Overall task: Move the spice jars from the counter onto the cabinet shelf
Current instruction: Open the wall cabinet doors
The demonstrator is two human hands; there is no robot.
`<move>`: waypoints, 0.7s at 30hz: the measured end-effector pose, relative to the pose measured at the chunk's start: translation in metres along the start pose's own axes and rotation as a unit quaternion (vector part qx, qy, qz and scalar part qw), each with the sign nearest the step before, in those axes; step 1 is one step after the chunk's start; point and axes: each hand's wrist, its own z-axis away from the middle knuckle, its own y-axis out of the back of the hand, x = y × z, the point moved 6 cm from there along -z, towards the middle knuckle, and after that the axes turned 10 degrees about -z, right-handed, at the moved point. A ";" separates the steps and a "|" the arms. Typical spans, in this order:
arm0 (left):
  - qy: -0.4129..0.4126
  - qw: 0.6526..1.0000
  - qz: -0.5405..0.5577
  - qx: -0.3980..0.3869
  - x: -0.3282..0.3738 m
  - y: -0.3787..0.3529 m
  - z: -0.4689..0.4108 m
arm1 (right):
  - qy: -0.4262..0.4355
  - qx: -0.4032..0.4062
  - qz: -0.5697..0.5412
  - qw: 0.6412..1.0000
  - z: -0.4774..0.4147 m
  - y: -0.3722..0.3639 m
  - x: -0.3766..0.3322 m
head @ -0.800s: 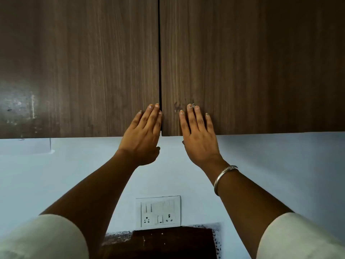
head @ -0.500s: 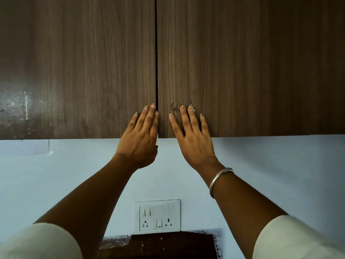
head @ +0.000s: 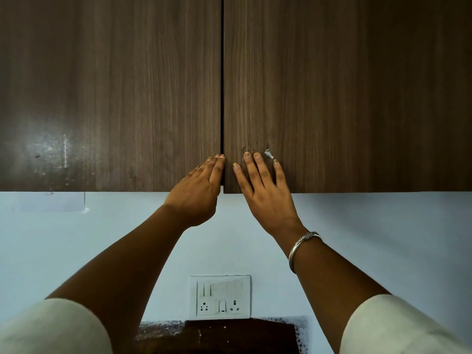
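At frame centre, our left hand (head: 195, 194) and right hand (head: 264, 192) lie spread, holding nothing, on stiff handleless doors (head: 332, 98), best gripped by their bottom edges; no jars visible.

A single head-worn view; it looks forward and tilts upward at the wall, not down at a counter; the two closed cabinet doors (head: 153, 93) fill the upper half, close to the lens, their centre seam just left of the frame's middle; both forearms enter from the near bottom corners, the left hand (head: 198, 192) and right hand (head: 265, 192) meeting at the doors' lower edge; the switch panel (head: 220, 297) sits low at centre on the far wall; wide-angle bending shows at the edges.
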 end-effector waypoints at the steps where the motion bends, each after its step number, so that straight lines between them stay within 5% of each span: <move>1: 0.002 1.000 0.030 -0.002 0.000 0.006 0.000 | 0.001 0.000 0.003 1.000 0.001 0.005 0.000; 11: 0.045 0.939 0.332 0.076 0.031 0.081 0.000 | -0.016 0.042 -0.021 0.999 0.013 0.082 0.009; 21: 0.063 0.891 0.429 0.131 0.076 0.147 0.023 | -0.107 0.041 -0.104 0.988 0.029 0.162 0.020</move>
